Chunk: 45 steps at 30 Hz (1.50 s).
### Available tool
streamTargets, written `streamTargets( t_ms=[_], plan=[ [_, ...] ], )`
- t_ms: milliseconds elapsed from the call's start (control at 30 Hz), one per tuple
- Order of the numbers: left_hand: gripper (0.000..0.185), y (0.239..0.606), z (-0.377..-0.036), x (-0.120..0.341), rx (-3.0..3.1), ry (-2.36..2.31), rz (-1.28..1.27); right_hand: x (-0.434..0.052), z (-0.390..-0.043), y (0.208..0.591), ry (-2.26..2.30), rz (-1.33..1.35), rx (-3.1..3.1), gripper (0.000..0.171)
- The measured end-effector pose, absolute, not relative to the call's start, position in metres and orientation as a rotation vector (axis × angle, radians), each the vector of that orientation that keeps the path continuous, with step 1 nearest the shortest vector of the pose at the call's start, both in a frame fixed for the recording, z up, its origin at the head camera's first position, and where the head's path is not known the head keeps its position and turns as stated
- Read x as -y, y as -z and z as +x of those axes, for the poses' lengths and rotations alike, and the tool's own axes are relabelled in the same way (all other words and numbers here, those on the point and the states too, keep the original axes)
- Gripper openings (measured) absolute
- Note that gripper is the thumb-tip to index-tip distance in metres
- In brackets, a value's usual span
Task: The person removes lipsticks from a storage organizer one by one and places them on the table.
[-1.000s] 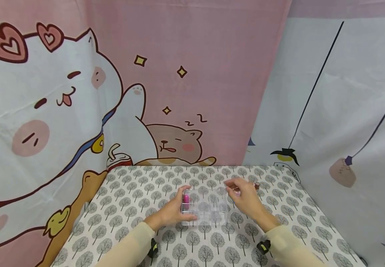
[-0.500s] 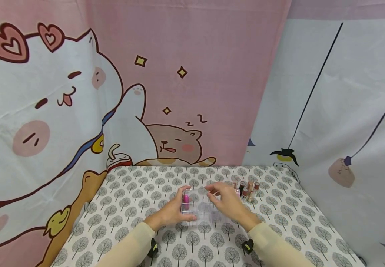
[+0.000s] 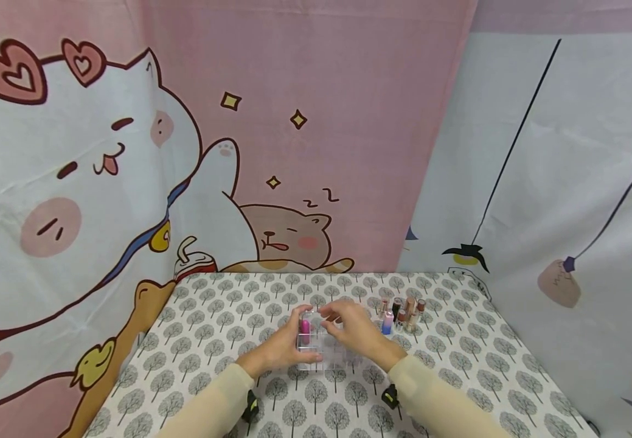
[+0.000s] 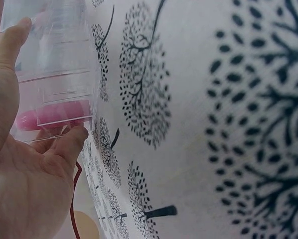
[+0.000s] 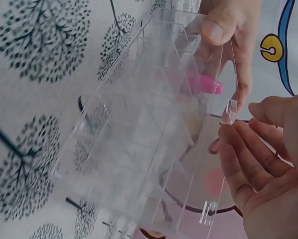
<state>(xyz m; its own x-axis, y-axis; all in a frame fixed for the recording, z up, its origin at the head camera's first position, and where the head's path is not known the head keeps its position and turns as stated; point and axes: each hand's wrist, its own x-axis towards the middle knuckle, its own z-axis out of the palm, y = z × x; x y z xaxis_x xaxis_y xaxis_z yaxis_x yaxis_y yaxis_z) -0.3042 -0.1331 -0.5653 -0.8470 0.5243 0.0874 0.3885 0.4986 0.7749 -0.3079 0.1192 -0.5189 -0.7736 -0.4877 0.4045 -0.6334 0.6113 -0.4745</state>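
A clear plastic compartment box (image 3: 312, 359) is in front of me on the table. Its left end is gripped by my left hand (image 3: 280, 347), with the thumb on the near side and fingers on the far side. Inside the left-end compartment is a bright pink tube with a rounded end (image 3: 306, 328), also visible in the left wrist view. My right hand (image 3: 354, 328) is over the box's right part. In the right wrist view its fingertips (image 5: 228, 132) are at the rim beside a small clear tab (image 5: 231, 110), thumb apart; I see nothing held.
A cluster of lipsticks (image 3: 410, 307) stands to the right of the box, with a pink-and-blue tube (image 3: 387, 322) at its near side. The table has a tree-patterned cloth (image 3: 239, 304). A cartoon curtain (image 3: 321, 121) hangs behind it.
My right hand has moved left from the box's right end along its far side, revealing the lipsticks behind. The left hand and the box have stayed in place.
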Motion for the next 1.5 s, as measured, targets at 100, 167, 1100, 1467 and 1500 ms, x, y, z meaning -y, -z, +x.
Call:
streamTargets(
  t_ms=[100,167,1100,1467,1500],
  plan=[
    [0.125,0.566,-0.304,0.134,-2.567,-1.278,0.786,-0.113,-0.310,0.521,-0.894,0.925,2.625,0.026],
    [0.125,0.566,-0.304,0.134,-2.565,-1.281,0.788,-0.109,-0.312,0.523,-0.903,0.924,2.639,0.025],
    [0.126,0.569,-0.310,0.136,-2.491,-1.314,0.837,-0.091,-0.321,0.540,-0.925,0.974,2.658,0.023],
    [0.124,0.568,-0.310,0.136,-2.470,-1.334,0.820,-0.085,-0.321,0.540,-0.896,0.924,2.677,0.013],
    [0.124,0.568,-0.310,0.137,-2.473,-1.329,0.821,-0.085,-0.321,0.540,-0.901,0.919,2.681,0.013]
  ],
)
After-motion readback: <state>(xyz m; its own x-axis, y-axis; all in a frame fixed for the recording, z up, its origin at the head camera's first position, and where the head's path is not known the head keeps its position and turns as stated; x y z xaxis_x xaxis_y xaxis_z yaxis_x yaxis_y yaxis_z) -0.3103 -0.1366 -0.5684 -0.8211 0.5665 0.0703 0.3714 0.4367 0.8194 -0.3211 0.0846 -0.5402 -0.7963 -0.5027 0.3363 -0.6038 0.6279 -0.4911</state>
